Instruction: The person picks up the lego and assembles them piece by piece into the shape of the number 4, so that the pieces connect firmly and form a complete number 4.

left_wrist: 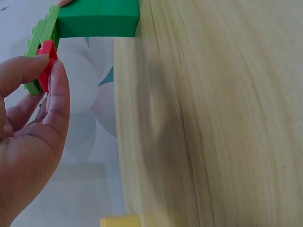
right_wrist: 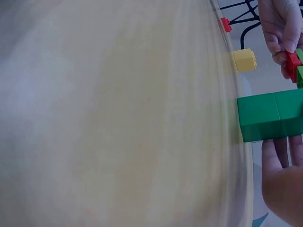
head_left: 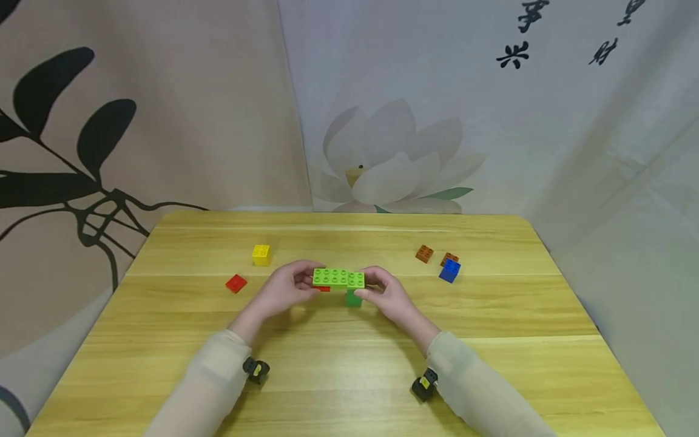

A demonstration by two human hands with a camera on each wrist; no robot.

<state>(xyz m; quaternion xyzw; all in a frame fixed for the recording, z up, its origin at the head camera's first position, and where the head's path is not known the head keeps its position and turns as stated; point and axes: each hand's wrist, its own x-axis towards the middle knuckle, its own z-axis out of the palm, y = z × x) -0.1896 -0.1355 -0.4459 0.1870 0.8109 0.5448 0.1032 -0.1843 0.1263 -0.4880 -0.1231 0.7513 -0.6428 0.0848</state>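
A bright green building-brick strip, with a seam towards its right end, spans the gap between both hands. Under its left part sits a small red brick. Thumb and fingers of my left hand pinch that red brick and the strip's left end. Beneath the right end stand dark green bricks, one on top of another. My right hand grips the right end, thumb in front and fingers behind. Some of its fingers are hidden by the bricks.
On the wooden table, a yellow brick and a flat red brick lie to the left. Off to the right are a brown brick, another brown brick and a blue brick. A printed curtain hangs behind.
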